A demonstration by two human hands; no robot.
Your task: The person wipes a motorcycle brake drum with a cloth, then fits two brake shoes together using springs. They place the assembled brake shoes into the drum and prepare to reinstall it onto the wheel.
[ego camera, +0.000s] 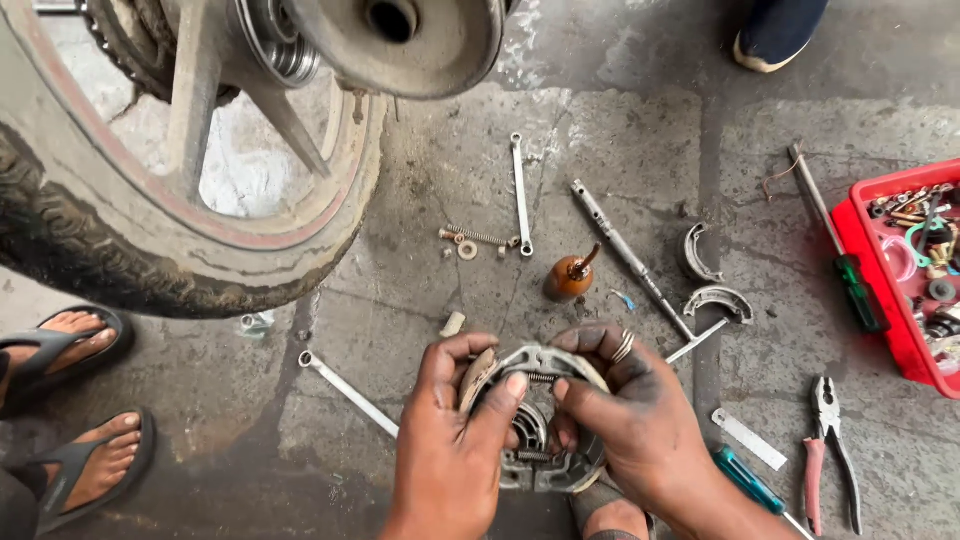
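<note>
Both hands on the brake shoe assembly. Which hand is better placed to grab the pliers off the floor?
Right, probably. The pliers lie on the concrete beyond the right hand, with nothing between them. The left hand would have to cross over the brake shoe assembly and the right hand to get there.

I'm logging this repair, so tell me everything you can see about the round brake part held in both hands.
The brake shoe assembly is a round, grey metal piece, grimy and worn. Two curved shoes form its rim, joined at the top by a small coil spring, and a hub with ribbed metal shows in the middle. It is held above the concrete floor, tilted toward the camera. The left hand and right hand pinch its upper edge.
</note>
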